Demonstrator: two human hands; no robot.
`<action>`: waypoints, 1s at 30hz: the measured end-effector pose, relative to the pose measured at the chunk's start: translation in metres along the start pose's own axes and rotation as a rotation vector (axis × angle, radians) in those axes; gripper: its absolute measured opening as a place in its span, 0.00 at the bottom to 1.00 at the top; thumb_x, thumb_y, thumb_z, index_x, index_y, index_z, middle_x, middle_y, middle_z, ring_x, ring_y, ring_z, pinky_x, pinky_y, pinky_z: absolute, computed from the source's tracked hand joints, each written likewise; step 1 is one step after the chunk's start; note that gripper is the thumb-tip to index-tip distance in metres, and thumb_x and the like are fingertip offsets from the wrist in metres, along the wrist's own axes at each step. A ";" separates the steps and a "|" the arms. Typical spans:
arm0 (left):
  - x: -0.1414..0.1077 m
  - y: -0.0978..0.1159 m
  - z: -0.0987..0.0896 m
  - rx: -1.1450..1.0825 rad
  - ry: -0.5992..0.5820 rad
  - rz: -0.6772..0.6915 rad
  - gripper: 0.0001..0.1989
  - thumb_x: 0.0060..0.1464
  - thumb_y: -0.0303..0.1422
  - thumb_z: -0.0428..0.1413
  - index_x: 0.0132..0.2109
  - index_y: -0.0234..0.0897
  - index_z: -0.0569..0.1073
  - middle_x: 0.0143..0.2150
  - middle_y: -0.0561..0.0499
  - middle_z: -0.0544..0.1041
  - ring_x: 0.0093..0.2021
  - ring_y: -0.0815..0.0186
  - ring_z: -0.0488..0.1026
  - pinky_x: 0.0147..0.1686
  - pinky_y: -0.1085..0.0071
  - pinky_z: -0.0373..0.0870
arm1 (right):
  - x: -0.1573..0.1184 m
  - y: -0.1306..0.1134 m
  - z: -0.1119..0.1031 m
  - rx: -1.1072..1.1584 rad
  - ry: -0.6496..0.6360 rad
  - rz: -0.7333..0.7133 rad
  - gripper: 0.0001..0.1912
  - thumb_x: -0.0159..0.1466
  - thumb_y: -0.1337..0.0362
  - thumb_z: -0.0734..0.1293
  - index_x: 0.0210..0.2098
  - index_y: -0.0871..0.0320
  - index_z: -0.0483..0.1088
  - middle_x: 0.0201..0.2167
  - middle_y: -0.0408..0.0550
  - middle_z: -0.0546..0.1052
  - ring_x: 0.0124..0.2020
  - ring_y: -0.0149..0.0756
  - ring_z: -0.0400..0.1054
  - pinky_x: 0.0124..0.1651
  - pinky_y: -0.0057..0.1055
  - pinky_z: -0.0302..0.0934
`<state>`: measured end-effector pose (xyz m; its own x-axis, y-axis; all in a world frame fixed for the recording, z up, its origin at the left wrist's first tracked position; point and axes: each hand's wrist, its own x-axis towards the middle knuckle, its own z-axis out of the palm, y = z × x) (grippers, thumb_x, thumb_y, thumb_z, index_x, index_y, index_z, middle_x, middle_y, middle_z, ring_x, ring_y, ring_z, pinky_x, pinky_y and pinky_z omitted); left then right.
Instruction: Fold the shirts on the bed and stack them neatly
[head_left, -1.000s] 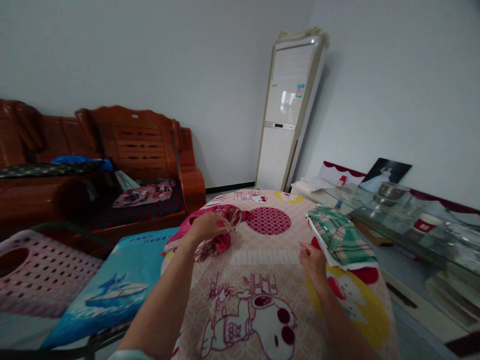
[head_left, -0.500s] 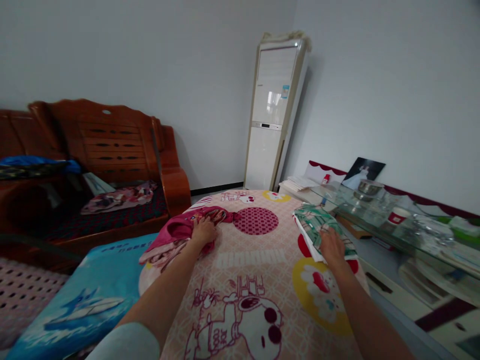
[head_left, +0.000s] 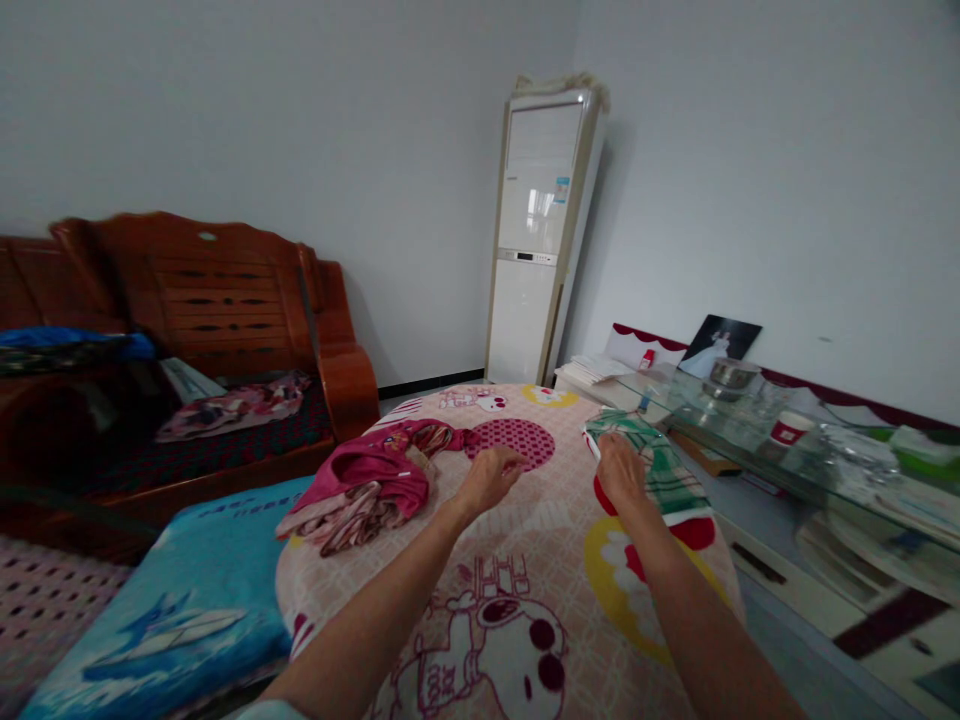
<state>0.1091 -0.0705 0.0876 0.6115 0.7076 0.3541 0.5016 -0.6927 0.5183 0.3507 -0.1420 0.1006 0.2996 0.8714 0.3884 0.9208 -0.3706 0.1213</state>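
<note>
My left hand [head_left: 491, 480] hangs over the middle of the table, its fingers loosely bent with nothing visible in them. To its left lies a rumpled heap of clothes, a magenta garment [head_left: 386, 470] over a pale pink patterned one [head_left: 349, 520]. On the right side of the table my right hand [head_left: 621, 470] grips the left edge of a folded green plaid garment [head_left: 667, 465] with a white underside. Its fingertips are partly hidden. Beneath everything is a pink cartoon-print tablecloth [head_left: 555, 570].
A glass-topped cabinet [head_left: 735, 420] along the right wall bears a red-and-white paper cup [head_left: 790, 428], a metal bowl [head_left: 733, 374] and a photo [head_left: 721, 345]. Left are a wooden sofa [head_left: 225, 300] and a blue printed box [head_left: 180, 590]. Behind stands an air conditioner [head_left: 534, 230].
My left hand has left the magenta clothes and moved right to the table's middle. My right hand has shifted from the top of the green plaid garment to its left edge.
</note>
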 end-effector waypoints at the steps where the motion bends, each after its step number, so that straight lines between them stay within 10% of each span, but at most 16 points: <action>1: -0.002 0.004 0.006 -0.023 -0.023 0.014 0.13 0.55 0.29 0.53 0.45 0.40 0.78 0.44 0.50 0.80 0.43 0.65 0.75 0.46 0.72 0.69 | 0.003 0.004 0.001 -0.007 -0.007 0.016 0.19 0.66 0.75 0.52 0.46 0.61 0.71 0.48 0.57 0.72 0.47 0.41 0.67 0.44 0.31 0.60; 9: -0.019 -0.007 0.041 -0.112 -0.123 -0.001 0.15 0.50 0.24 0.53 0.44 0.35 0.79 0.40 0.47 0.80 0.38 0.64 0.76 0.44 0.69 0.71 | 0.000 0.076 0.018 0.055 -0.138 0.172 0.18 0.64 0.77 0.54 0.38 0.64 0.74 0.44 0.61 0.73 0.43 0.43 0.70 0.44 0.35 0.61; 17: 0.001 0.017 0.042 -0.328 0.034 0.124 0.34 0.48 0.24 0.54 0.64 0.41 0.61 0.61 0.43 0.67 0.48 0.64 0.73 0.46 0.67 0.72 | -0.019 -0.029 -0.022 0.703 -0.077 -0.281 0.13 0.58 0.72 0.61 0.36 0.58 0.75 0.34 0.46 0.78 0.38 0.34 0.72 0.43 0.28 0.64; 20: 0.002 0.014 0.029 -0.180 0.023 0.139 0.23 0.49 0.24 0.52 0.54 0.39 0.72 0.52 0.45 0.75 0.50 0.61 0.71 0.51 0.66 0.67 | -0.023 -0.049 -0.027 1.184 -0.100 -0.463 0.14 0.58 0.69 0.60 0.40 0.58 0.75 0.37 0.46 0.79 0.37 0.34 0.73 0.42 0.28 0.65; 23: 0.000 0.003 0.007 -0.025 -0.049 -0.005 0.14 0.48 0.21 0.48 0.36 0.37 0.77 0.36 0.49 0.79 0.42 0.62 0.74 0.45 0.69 0.68 | -0.022 -0.029 -0.016 0.965 -0.014 -0.211 0.16 0.59 0.73 0.59 0.44 0.60 0.74 0.40 0.49 0.78 0.41 0.35 0.72 0.45 0.28 0.64; 26: 0.001 -0.005 -0.026 -0.021 0.206 -0.172 0.14 0.48 0.21 0.46 0.34 0.36 0.75 0.32 0.50 0.78 0.37 0.63 0.74 0.40 0.71 0.68 | -0.021 0.010 0.006 0.387 -0.029 0.114 0.17 0.60 0.75 0.58 0.44 0.62 0.74 0.42 0.56 0.76 0.45 0.40 0.71 0.48 0.32 0.61; 30: 0.005 -0.004 -0.070 -0.076 0.880 -0.188 0.17 0.53 0.24 0.44 0.47 0.36 0.71 0.45 0.47 0.76 0.45 0.63 0.73 0.46 0.68 0.68 | -0.025 0.047 0.030 -0.003 -0.127 0.256 0.12 0.64 0.68 0.60 0.41 0.66 0.73 0.43 0.63 0.73 0.48 0.47 0.68 0.44 0.34 0.62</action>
<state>0.0678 -0.0547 0.1417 -0.1813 0.6809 0.7096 0.4848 -0.5659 0.6669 0.3945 -0.1712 0.0692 0.5514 0.7825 0.2892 0.8104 -0.5847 0.0367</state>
